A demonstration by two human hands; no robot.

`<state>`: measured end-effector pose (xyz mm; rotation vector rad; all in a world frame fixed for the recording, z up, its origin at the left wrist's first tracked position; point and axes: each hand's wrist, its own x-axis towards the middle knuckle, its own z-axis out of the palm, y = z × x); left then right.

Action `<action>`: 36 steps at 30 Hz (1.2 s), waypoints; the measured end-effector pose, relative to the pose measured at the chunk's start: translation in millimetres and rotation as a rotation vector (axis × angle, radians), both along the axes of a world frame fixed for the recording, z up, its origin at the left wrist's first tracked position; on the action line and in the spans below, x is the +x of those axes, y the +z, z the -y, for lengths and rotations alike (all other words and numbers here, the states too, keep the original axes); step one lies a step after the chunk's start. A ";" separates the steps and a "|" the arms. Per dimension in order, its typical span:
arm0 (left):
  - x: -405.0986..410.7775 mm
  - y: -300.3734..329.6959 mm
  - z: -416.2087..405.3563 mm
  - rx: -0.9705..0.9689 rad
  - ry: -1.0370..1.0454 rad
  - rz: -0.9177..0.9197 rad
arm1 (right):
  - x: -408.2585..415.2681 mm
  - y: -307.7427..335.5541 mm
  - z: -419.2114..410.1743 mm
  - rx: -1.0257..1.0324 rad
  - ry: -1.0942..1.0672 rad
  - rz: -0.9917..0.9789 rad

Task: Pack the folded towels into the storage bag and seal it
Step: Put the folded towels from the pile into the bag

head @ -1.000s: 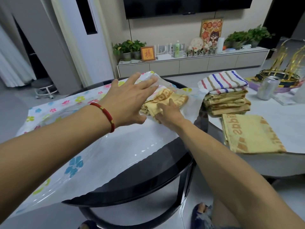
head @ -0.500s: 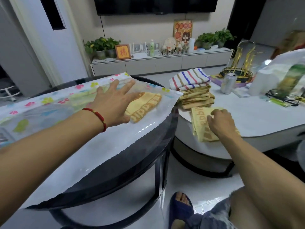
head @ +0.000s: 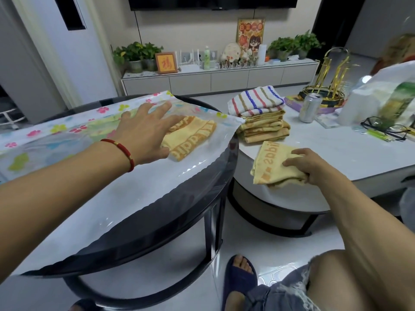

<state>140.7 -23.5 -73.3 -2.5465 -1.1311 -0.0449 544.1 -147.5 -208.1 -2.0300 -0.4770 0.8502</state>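
Observation:
A clear storage bag (head: 139, 187) with flower prints lies flat on the dark round table (head: 170, 223). One folded yellow towel (head: 193, 135) sits inside it near the far end. My left hand (head: 146, 131) rests flat on the bag, fingers spread, partly over that towel. My right hand (head: 303, 164) grips a second folded yellow towel (head: 271, 164) at the front edge of the white table (head: 336, 153). Behind it stands a stack of folded towels (head: 262, 124), a striped one on top.
On the white table stand a drinks can (head: 311, 107), a gold rack (head: 330, 86), glasses (head: 386, 129) and a plastic bag (head: 386, 99). A gap separates the two tables. My sandalled foot (head: 240, 272) is on the floor below. A TV cabinet (head: 213, 79) runs along the far wall.
My right hand left the towel in the bag, crossed to the white table and closed on the loose yellow towel, bunching its edge. My left hand stayed on the bag.

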 end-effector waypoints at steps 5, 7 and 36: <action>-1.7 3.0 0.2 -0.003 0.016 0.015 | -26.7 27.6 21.5 0.349 0.165 -0.345; -2.7 6.8 -1.3 -0.021 0.019 0.024 | -40.9 42.5 30.4 0.393 0.296 -0.425; -1.8 39.1 -15.6 0.008 0.008 -0.081 | -219.9 43.1 -138.8 0.215 0.334 0.606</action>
